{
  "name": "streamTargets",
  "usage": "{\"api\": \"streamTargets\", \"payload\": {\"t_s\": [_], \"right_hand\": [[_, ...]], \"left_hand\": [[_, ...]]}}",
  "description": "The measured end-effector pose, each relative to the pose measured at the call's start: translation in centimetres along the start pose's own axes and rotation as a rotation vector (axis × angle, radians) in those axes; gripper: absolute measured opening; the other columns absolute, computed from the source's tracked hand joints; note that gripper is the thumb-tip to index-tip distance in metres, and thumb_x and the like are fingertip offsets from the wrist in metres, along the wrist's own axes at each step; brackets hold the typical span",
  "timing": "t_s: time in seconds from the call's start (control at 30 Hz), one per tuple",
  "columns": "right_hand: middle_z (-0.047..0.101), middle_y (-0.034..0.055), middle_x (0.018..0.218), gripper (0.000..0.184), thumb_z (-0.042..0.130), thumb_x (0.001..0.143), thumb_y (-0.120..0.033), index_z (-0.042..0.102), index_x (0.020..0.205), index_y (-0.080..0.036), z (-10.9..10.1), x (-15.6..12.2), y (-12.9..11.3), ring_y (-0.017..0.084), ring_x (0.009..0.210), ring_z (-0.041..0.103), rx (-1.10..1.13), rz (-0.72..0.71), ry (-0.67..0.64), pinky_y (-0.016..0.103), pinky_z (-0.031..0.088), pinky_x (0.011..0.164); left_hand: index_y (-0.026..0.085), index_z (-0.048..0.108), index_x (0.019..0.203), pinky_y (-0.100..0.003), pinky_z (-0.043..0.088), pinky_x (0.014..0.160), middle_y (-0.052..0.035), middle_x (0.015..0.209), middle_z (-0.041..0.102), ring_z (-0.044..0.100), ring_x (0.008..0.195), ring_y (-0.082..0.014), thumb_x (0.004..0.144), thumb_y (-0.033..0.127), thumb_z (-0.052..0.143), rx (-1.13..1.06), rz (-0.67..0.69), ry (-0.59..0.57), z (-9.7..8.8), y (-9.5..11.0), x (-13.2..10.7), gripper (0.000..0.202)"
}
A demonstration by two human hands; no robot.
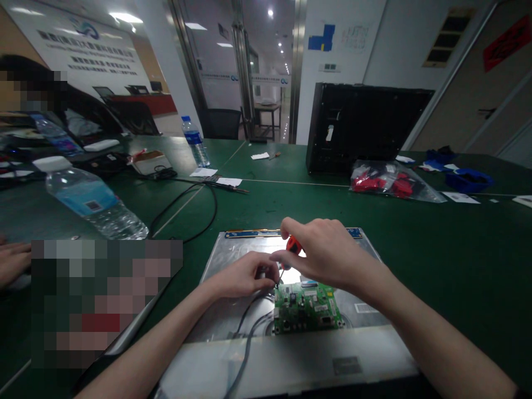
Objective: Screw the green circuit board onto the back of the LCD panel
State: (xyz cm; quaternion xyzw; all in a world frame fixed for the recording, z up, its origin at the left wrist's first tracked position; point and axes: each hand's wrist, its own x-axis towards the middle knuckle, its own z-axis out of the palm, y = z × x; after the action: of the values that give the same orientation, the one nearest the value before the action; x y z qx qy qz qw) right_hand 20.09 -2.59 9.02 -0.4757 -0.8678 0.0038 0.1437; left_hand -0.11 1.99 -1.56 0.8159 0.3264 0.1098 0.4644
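Observation:
My right hand [322, 246] is wrapped round the red-and-black handle of a screwdriver [293, 245]. Its thin shaft slants down to the upper left corner of a green circuit board [307, 306]. At that same corner, the curled fingers of my left hand [249, 274] are pinched together close to the screwdriver's tip; whether they hold something small is hidden. The board lies on the silvery metal back of a flat display panel [216, 310]. Dark cables [248, 349] run from the board's left side towards me. A narrow blue circuit strip [253, 234] lines the panel's far edge.
Left of the panel are a large water bottle [93, 197] and a soldering iron [233, 188] with its black cord. A smaller bottle [194, 141] stands farther back. Behind the panel are a black monitor [366, 127] and a bag of red parts [393, 182]. Another person's hand [14, 261] rests far left.

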Motion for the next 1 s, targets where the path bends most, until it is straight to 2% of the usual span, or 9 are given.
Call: {"api": "streamTargets", "payload": {"t_s": [0.17,0.33,0.5,0.57,0.7,0.8,0.87,1.0], "right_hand": [[0.066,0.0025,0.080,0.023,0.052,0.082,-0.030,0.051,0.101,-0.018,-0.49,-0.17,-0.14,0.014,0.065,0.053,0.133,-0.084,-0.039,0.026,0.025,0.054],[0.063,-0.0001,0.071,0.018,0.049,0.087,-0.037,0.054,0.090,-0.020,-0.41,-0.17,-0.24,0.012,0.058,0.050,0.111,-0.027,-0.053,0.025,0.023,0.053],[0.065,0.0014,0.081,0.021,0.054,0.082,-0.029,0.051,0.099,-0.018,-0.15,-0.09,-0.05,0.013,0.065,0.052,0.157,-0.100,-0.021,0.025,0.025,0.054],[0.065,0.0015,0.082,0.021,0.053,0.082,-0.032,0.051,0.098,-0.018,-0.15,-0.07,0.01,0.013,0.066,0.052,0.153,-0.117,-0.006,0.025,0.025,0.054],[0.062,-0.0004,0.070,0.021,0.047,0.090,-0.041,0.054,0.091,-0.021,-0.08,0.04,0.01,0.012,0.058,0.049,0.063,-0.057,-0.010,0.026,0.022,0.053],[0.063,0.0002,0.072,0.021,0.049,0.087,-0.034,0.051,0.102,-0.020,-0.25,-0.04,-0.03,0.013,0.060,0.050,0.117,-0.087,-0.020,0.026,0.025,0.054],[0.064,0.0013,0.077,0.030,0.052,0.081,-0.029,0.047,0.108,-0.017,-0.47,-0.17,-0.05,0.013,0.062,0.052,0.184,-0.128,-0.028,0.026,0.027,0.055],[0.064,0.0020,0.076,0.032,0.052,0.083,-0.040,0.049,0.106,-0.018,-0.52,-0.15,-0.12,0.015,0.063,0.053,0.151,-0.127,-0.022,0.026,0.027,0.055]], "left_hand": [[0.015,0.065,0.086,-0.026,0.043,0.065,-0.0009,0.078,0.063,0.055,0.070,-0.0161,0.075,0.019,0.062,0.041,-0.014,0.016,-0.04,0.07,0.01,0.012],[0.015,0.064,0.083,-0.024,0.042,0.064,-0.0004,0.075,0.061,0.054,0.068,-0.0153,0.076,0.018,0.061,0.020,0.024,0.005,-0.12,0.40,0.05,0.009],[0.015,0.064,0.084,-0.025,0.042,0.063,-0.0001,0.074,0.060,0.054,0.068,-0.0160,0.075,0.019,0.062,0.038,0.004,0.021,-0.05,0.06,0.11,0.010],[0.015,0.065,0.084,-0.026,0.043,0.065,-0.0011,0.077,0.061,0.055,0.071,-0.0169,0.075,0.019,0.062,0.052,0.019,0.023,-0.05,-0.01,0.08,0.010],[0.017,0.064,0.085,-0.026,0.043,0.064,-0.0002,0.076,0.061,0.055,0.070,-0.0163,0.076,0.020,0.060,0.047,0.010,0.017,-0.08,0.30,-0.01,0.010],[0.016,0.063,0.082,-0.025,0.041,0.061,0.0008,0.072,0.059,0.052,0.066,-0.0152,0.073,0.019,0.060,0.053,-0.024,0.021,-0.09,0.52,0.00,0.010],[0.015,0.063,0.078,-0.025,0.041,0.061,0.0010,0.071,0.059,0.051,0.066,-0.0149,0.070,0.017,0.059,0.064,-0.025,0.035,-0.10,0.57,0.03,0.008],[0.016,0.061,0.074,-0.024,0.041,0.062,0.0007,0.072,0.059,0.052,0.067,-0.0152,0.069,0.015,0.057,0.058,-0.003,0.042,-0.12,0.69,0.03,0.006]]}}
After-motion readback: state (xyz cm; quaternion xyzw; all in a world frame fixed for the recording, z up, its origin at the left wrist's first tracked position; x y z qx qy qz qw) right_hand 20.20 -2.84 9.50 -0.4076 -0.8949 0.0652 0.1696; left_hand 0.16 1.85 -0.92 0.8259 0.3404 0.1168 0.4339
